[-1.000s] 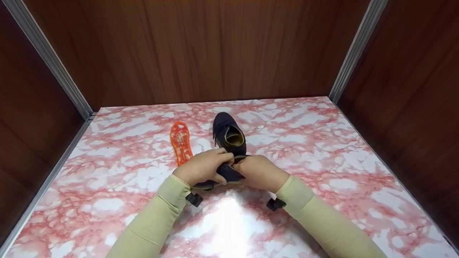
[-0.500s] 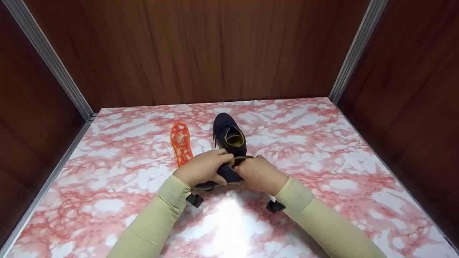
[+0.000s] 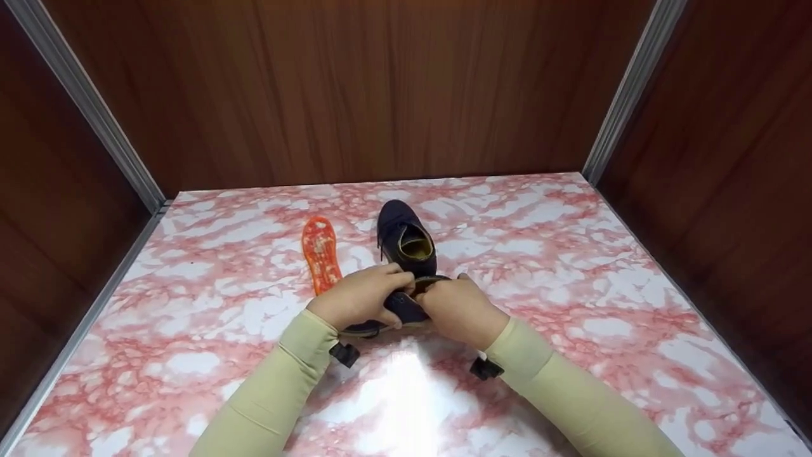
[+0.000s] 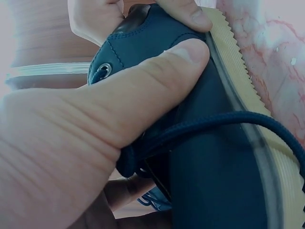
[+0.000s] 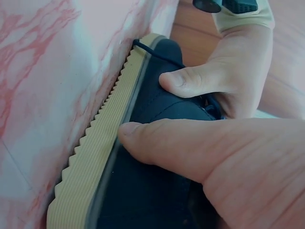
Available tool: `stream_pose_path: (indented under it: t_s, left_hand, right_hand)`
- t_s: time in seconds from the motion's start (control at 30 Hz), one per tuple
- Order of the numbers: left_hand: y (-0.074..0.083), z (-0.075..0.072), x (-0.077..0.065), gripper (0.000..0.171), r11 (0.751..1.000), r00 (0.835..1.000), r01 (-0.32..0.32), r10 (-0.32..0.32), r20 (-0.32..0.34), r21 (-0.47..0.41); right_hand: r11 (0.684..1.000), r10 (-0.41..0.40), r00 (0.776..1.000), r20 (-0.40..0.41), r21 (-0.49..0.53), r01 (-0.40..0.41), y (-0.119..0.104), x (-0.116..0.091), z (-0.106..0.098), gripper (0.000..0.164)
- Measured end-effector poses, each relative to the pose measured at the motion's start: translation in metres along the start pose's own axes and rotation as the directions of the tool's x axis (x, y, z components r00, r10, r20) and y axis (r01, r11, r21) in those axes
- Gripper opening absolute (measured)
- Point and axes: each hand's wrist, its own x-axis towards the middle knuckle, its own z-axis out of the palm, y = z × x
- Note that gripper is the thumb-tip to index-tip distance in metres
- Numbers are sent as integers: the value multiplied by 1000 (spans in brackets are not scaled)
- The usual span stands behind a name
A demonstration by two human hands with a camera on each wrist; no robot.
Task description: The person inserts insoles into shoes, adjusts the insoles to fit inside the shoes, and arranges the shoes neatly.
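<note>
While the pink-veined marble tabletop (image 3: 571,304) fills the floor of this wood-panelled booth, we see a dark navy shoe (image 3: 406,241) standing upright near the middle, opening facing us. Just in front of it, close to the near edge, sits the shoe in hand (image 3: 406,309), and we've got both hands clamped on it. The left hand (image 3: 358,298) curls its fingers round the upper, thumb (image 4: 157,90) pressed flat across the navy fabric beside a lace eyelet. The right hand (image 3: 460,308) grips from the other side, thumb (image 5: 167,145) laid along the upper just above the ribbed tan sole. Left of the upright shoe lies an orange insole (image 3: 320,254), flat and untouched.
</note>
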Motion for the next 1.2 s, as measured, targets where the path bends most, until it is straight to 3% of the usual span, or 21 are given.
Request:
stream_pose_path:
  t_s: [0.3,0.6,0.83,1.2]
  left_hand:
    - [-1,0,0,56,1000,1000,9,-9,3,-9]
    - [0,-1,0,55,1000,1000,1,-1,-4,-10]
    - [-1,0,0,58,1000,1000,-14,14,-9,5]
    - [-2,1,1,57,1000,1000,-19,19,-13,0]
  right_hand:
    - [1000,-3,1000,29,-6,4,0,0,-2,20]
    - [998,-54,999,0,-34,54,3,0,-1,40]
    - [998,-49,999,17,41,49,4,-1,-2,51]
    - [993,-93,995,-37,69,95,8,-1,0,41]
